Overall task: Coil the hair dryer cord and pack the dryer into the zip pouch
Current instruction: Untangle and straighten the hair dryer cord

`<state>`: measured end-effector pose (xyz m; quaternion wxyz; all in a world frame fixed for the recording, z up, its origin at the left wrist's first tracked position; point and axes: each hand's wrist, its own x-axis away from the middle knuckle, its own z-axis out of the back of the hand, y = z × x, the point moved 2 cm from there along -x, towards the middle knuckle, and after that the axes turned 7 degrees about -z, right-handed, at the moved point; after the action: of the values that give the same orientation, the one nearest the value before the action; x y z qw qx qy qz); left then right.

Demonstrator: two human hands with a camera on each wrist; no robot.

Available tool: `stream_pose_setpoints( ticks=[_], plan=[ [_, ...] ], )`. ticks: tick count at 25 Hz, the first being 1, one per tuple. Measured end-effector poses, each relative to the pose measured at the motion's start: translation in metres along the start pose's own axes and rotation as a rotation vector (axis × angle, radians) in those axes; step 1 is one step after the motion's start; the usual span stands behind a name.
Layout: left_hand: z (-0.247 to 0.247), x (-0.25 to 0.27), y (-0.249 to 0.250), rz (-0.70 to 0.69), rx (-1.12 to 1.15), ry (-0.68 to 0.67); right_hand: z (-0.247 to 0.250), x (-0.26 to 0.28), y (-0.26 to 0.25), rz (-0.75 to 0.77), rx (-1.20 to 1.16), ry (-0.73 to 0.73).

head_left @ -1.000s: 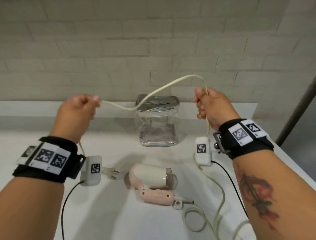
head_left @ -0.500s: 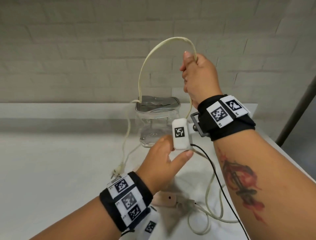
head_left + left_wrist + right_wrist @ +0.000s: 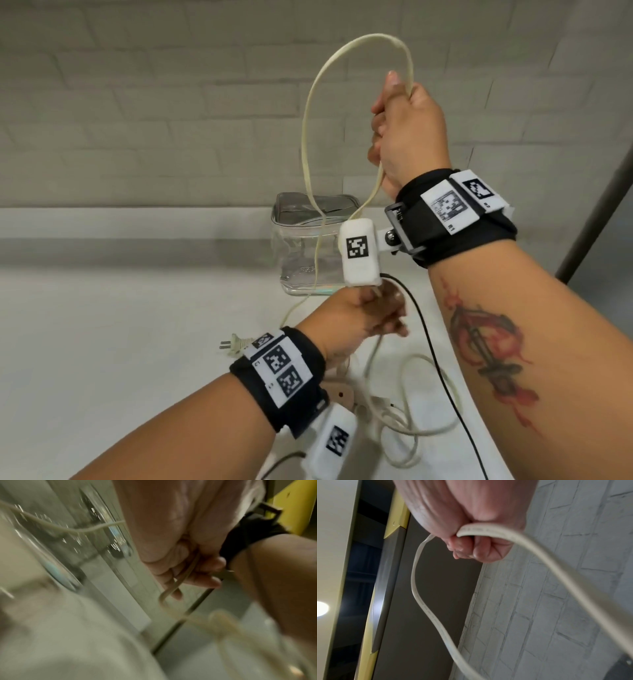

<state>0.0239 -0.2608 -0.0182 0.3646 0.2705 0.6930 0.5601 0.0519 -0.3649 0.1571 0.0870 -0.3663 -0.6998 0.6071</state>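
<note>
1. The left hand (image 3: 363, 322) and the right hand (image 3: 407, 133) are bare, as are both forearms.
2. Each wrist wears a wide black fabric band (image 3: 459, 219), wrapped snugly.
3. White rectangular tags (image 3: 448, 207) with black square-code patterns sit on top of each band, several per wrist.
4. A small white box-shaped camera (image 3: 359, 251), marked with its own black code square, hangs from each band.
5. The right one is fixed by a grey bracket with a screw (image 3: 390, 236).
6. A thin black cable (image 3: 431, 346) runs from each camera.
7. A red and dark tattoo (image 3: 486, 346) marks the right forearm.
</note>
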Motion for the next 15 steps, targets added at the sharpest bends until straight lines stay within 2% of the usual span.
stream_pose_setpoints(
  ticks=[2,4,6,9,12,14,15],
  plan=[
    [0.033,0.006,-0.010,0.052,-0.164,-0.010,0.013,-0.004,-0.009,0.035,-0.017,0.052],
    [0.074,0.016,-0.021,0.099,-0.295,0.036,0.030,-0.015,-0.015,0.077,-0.021,0.134],
    [0.109,0.027,-0.024,0.144,-0.251,0.147,0.045,-0.027,-0.017,0.132,-0.044,0.211],
    [0.142,0.039,-0.017,0.190,-0.236,0.226,0.067,-0.041,-0.016,0.230,-0.022,0.338],
    [0.157,0.050,-0.004,0.187,-0.094,0.348,0.096,-0.049,-0.015,0.280,0.223,0.484],
    [0.156,0.047,0.013,0.115,0.047,0.402,0.101,-0.053,-0.002,0.278,0.594,0.431],
    [0.152,0.042,0.024,0.078,0.086,0.399,0.099,-0.053,0.013,0.251,0.814,0.342]
  ],
)
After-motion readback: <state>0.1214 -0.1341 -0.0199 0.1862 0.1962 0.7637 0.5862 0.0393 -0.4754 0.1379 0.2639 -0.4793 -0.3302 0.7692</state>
